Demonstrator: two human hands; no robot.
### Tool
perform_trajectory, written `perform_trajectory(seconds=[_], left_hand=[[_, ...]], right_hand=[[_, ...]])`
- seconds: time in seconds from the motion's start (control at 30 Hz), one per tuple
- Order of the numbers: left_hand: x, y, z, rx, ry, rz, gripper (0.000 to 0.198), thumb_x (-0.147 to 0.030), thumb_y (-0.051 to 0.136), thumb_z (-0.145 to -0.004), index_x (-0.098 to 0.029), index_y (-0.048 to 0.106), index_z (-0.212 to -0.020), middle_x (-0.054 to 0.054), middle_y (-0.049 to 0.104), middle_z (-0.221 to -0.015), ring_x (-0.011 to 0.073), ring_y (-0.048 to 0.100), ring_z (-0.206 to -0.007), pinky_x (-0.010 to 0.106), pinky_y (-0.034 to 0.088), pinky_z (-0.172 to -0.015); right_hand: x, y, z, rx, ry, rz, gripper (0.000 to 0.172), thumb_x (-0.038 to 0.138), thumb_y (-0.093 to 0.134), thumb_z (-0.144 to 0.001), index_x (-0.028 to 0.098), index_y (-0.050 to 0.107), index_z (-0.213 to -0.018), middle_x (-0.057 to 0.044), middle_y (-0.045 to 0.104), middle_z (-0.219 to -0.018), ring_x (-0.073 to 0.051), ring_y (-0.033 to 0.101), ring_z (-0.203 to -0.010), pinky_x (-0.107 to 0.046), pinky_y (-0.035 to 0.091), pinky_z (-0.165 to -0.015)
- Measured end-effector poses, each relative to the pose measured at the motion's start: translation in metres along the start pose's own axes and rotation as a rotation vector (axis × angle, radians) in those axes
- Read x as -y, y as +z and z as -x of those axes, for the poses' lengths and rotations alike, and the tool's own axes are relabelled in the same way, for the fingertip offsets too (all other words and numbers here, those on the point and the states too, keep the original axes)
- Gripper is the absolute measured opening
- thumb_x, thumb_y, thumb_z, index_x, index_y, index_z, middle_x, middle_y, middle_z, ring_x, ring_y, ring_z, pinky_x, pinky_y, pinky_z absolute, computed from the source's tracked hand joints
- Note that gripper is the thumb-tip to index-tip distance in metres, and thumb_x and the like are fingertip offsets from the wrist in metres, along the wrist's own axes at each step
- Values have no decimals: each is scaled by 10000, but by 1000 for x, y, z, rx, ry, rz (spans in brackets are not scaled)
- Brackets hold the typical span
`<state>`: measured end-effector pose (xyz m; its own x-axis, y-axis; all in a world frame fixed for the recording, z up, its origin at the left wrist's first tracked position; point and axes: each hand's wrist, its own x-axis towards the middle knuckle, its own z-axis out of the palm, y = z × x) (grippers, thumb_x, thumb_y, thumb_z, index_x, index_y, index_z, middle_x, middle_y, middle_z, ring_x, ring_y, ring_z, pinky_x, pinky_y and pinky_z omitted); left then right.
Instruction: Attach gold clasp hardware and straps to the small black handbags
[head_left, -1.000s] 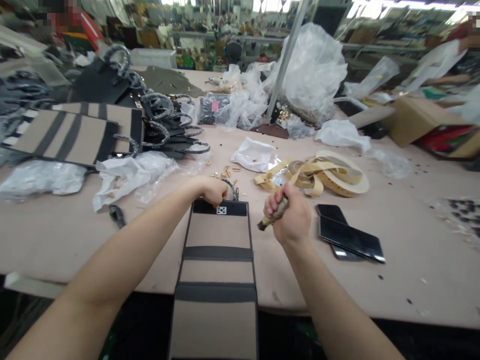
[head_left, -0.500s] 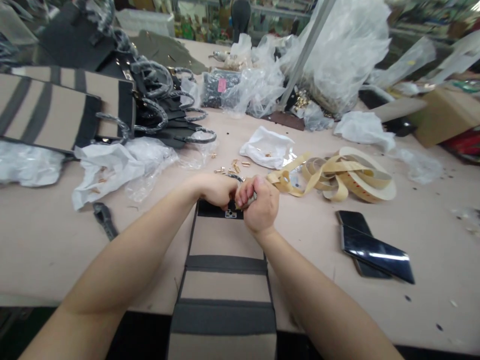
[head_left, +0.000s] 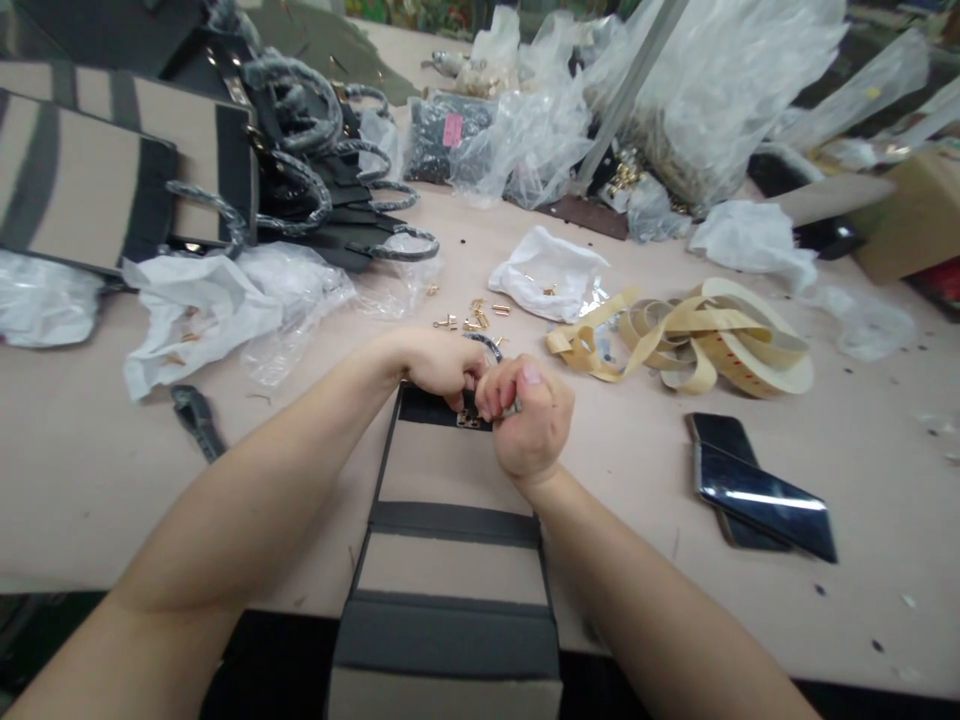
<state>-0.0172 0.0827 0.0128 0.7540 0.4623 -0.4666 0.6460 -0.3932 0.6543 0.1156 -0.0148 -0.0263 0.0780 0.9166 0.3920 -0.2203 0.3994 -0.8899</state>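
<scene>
- My right hand [head_left: 529,422] was closed in a firm fist around a pale handle [head_left: 511,408]; my fingers hid most of it, and I could not see its working end.
- My left hand [head_left: 441,364] was curled over the top edge of the tan-and-black bag panel [head_left: 450,475], touching my right fist. I could not tell whether it gripped the edge or only steadied it.
- That panel lay flat on the worktable [head_left: 630,500], directly under both hands and running back toward me.
- A small metal plate [head_left: 469,421] sat on the panel's black top band, just below my fists.
- A dark handle loop [head_left: 487,345] rose just ahead of my hands.
- Loose gold metal fittings [head_left: 477,318] lay just beyond it.
- To my right were a coil of tan tape [head_left: 720,345] and two black phones [head_left: 757,500].
- To my left were a black strap piece [head_left: 195,420], crumpled plastic sheeting [head_left: 202,315] and stacked tote bags [head_left: 120,170].
</scene>
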Motion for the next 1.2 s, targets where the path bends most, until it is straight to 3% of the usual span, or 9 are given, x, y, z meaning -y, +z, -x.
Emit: perform_trajectory(seconds=[0.13,0.33,0.57,0.77,0.97,1.2], left_hand=[[1,-3,1,56,-27,-35,260,-130,744,-660,-186,797,-908,-17,770,-850,190,653,-826,255,481,-794],[7,-7,1,90,-135,-4,243,-154,723,-693,-182,744,-933,-12,755,-858,178,651,-829,238,478,-748],[6,-6,2,67,-102,4,239,-170,706,-663,-170,755,-897,-18,684,-761,169,587,-760,242,431,-667],[14,-5,-1,68,-62,-26,283,-245,738,-698,-180,787,-969,-11,715,-802,165,583,-756,243,446,-713],[15,-4,-2,31,19,-45,210,-169,727,-756,-135,795,-952,-7,712,-780,151,573,-752,237,431,-714],[15,-2,-1,-10,48,-18,203,-112,751,-732,-102,809,-927,-6,701,-757,148,551,-752,252,436,-747]], right_hand=[[-3,0,-2,5,-70,-49,459,400,512,-1042,237,514,-613,21,470,-541,-151,483,-500,-321,394,-534],[12,-4,-14,-126,-125,-220,442,375,516,-1040,232,492,-623,37,432,-535,-133,445,-437,-289,337,-442],[3,4,1,-81,-152,-147,442,350,523,-1042,224,514,-619,27,445,-540,-141,475,-474,-312,365,-490],[-3,7,-1,-61,-172,-74,449,337,498,-1060,227,513,-625,26,456,-546,-146,487,-489,-323,388,-516],[-5,7,-17,-6,-144,-60,460,358,495,-1065,230,501,-623,28,472,-546,-138,482,-478,-310,378,-505],[-6,7,-12,52,-119,36,453,348,496,-1052,235,518,-613,20,480,-550,-151,484,-510,-328,378,-536]])
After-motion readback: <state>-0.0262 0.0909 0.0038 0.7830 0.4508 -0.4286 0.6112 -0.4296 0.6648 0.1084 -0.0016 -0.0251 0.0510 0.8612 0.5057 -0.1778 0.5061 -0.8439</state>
